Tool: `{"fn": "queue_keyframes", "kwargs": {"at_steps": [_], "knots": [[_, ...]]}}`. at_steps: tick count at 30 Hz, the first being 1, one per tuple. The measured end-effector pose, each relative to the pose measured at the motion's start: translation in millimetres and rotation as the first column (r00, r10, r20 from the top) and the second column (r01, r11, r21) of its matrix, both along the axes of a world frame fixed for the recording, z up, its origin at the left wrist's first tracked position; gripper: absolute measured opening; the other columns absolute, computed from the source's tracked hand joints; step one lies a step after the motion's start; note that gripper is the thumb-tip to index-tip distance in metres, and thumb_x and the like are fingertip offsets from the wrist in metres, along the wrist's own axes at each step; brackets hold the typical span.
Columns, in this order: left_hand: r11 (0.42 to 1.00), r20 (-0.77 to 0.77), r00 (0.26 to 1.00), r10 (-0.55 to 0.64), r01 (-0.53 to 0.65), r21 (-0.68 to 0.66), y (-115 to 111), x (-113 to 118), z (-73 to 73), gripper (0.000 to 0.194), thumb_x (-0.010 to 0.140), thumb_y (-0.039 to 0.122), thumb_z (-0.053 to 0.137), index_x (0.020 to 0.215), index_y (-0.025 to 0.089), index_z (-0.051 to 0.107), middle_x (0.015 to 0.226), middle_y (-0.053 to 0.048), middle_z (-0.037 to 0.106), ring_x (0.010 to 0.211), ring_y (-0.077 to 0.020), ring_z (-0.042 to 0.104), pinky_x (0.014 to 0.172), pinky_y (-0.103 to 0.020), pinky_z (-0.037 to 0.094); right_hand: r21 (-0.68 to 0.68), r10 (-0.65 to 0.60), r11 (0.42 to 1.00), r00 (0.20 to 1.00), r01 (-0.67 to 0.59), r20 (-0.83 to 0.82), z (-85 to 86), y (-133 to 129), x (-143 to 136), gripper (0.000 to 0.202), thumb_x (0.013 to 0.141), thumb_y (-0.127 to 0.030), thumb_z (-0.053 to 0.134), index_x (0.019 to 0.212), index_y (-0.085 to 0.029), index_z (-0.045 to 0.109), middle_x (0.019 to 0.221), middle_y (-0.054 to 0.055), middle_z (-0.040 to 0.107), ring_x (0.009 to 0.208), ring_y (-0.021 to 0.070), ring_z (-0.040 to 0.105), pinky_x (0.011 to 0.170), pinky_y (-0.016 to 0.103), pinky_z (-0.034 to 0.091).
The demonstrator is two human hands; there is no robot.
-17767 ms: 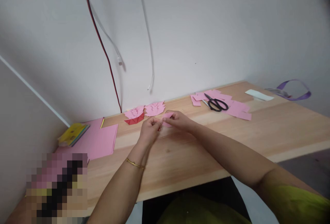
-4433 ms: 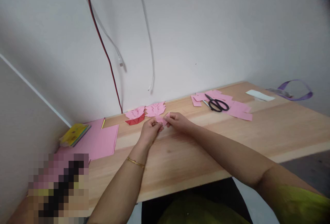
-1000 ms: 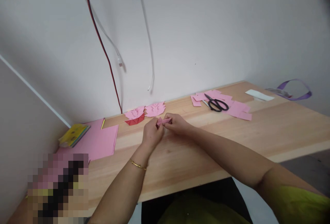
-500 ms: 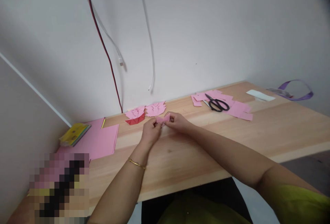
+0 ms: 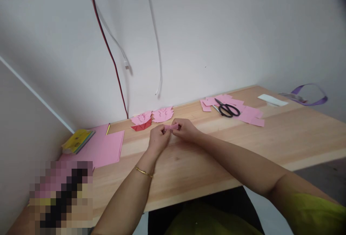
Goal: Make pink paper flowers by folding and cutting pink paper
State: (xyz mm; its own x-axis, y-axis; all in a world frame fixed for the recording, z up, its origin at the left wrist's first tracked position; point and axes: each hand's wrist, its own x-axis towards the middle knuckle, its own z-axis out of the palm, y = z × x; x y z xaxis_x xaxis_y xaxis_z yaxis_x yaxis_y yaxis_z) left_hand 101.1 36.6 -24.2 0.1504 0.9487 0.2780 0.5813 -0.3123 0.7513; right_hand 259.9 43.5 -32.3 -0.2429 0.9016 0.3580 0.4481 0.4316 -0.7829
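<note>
The fingers of the left hand (image 5: 158,136) and right hand (image 5: 186,129) pinch a small folded pink paper (image 5: 168,127) over the wooden worktop (image 5: 191,163). Just beyond lie jagged-edged pink pieces (image 5: 162,114) and a red folded piece (image 5: 142,125). Black-handled scissors (image 5: 222,104) rest on pink cut-offs (image 5: 250,113); a yellow packet (image 5: 76,140) lies on pink sheets (image 5: 108,148).

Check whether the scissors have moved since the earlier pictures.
No: the scissors lie at the same spot, partly on the pink paper pieces, pointing the same way, judged against the wooden table.
</note>
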Motion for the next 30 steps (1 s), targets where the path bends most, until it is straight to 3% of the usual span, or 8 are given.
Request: {"fn": "queue_keyframes", "kwargs": {"at_steps": [3, 5, 9, 13, 22, 30], "knots": [[0.996, 0.001, 0.999, 0.039, -0.039, 0.085, -3, 2, 3.4, 0.015, 0.074, 0.021, 0.055, 0.061, 0.018, 0.062, 0.059, 0.001, 0.058, 0.058, -0.0129, 0.05, 0.056, -0.025, 0.035, 0.152, -0.063, 0.987, 0.997, 0.054, 0.052, 2.3, -3, -5, 0.011, 0.071, -0.02, 0.054, 0.062, -0.016, 0.052, 0.06, -0.002, 0.051, 0.058, 0.0098, 0.044, 0.055, 0.022, 0.03], [0.993, 0.02, 0.999, 0.031, -0.033, 0.111, -3, 1, 3.4, 0.017, 0.075, 0.022, 0.056, 0.06, 0.018, 0.061, 0.059, 0.001, 0.057, 0.059, -0.0133, 0.05, 0.057, -0.026, 0.035, 0.164, -0.063, 0.985, 0.997, 0.057, 0.034, 2.4, -3, -5, 0.012, 0.072, -0.022, 0.055, 0.062, -0.016, 0.052, 0.06, -0.002, 0.051, 0.058, 0.0097, 0.044, 0.055, 0.022, 0.03], [0.999, 0.123, 0.992, -0.039, 0.039, 0.008, 0, 0, 0.1, 0.017, 0.079, 0.025, 0.054, 0.067, 0.019, 0.065, 0.062, 0.0, 0.061, 0.06, -0.0137, 0.053, 0.059, -0.026, 0.038, 0.041, -0.053, 0.998, 0.998, 0.054, -0.03, 1.0, 1, -1, 0.012, 0.071, -0.025, 0.056, 0.063, -0.017, 0.053, 0.059, -0.003, 0.051, 0.056, 0.0094, 0.044, 0.053, 0.021, 0.03], [0.997, 0.198, 0.979, -0.051, 0.062, -0.049, 2, 0, 1.6, 0.018, 0.078, 0.021, 0.053, 0.062, 0.018, 0.06, 0.061, 0.001, 0.061, 0.06, -0.0128, 0.053, 0.06, -0.025, 0.039, -0.057, -0.047, 0.997, 0.995, 0.043, -0.085, 2.0, 3, 3, 0.01, 0.069, -0.026, 0.056, 0.066, -0.016, 0.056, 0.06, -0.003, 0.053, 0.057, 0.0096, 0.045, 0.053, 0.021, 0.032], [1.0, 0.112, 0.994, 0.02, -0.021, 0.007, -2, -1, 7.3, 0.022, 0.077, 0.023, 0.053, 0.056, 0.019, 0.051, 0.052, 0.003, 0.053, 0.053, -0.0116, 0.048, 0.056, -0.024, 0.036, -0.07, 0.007, 0.997, 0.989, -0.017, -0.15, 7.5, -2, 1, 0.007, 0.067, -0.02, 0.053, 0.067, -0.016, 0.058, 0.059, -0.004, 0.051, 0.055, 0.0086, 0.043, 0.052, 0.02, 0.031], [0.981, 0.42, 0.906, -0.05, 0.124, -0.149, -1, 6, 6.4, 0.015, 0.074, 0.03, 0.063, 0.07, 0.016, 0.061, 0.061, 0.001, 0.057, 0.056, -0.0105, 0.051, 0.056, -0.023, 0.038, -0.176, 0.037, 0.98, 0.953, -0.093, -0.3, 2.8, 5, 7, 0.011, 0.067, -0.023, 0.057, 0.074, -0.016, 0.061, 0.073, -0.001, 0.061, 0.068, 0.0122, 0.054, 0.061, 0.021, 0.04]]}}
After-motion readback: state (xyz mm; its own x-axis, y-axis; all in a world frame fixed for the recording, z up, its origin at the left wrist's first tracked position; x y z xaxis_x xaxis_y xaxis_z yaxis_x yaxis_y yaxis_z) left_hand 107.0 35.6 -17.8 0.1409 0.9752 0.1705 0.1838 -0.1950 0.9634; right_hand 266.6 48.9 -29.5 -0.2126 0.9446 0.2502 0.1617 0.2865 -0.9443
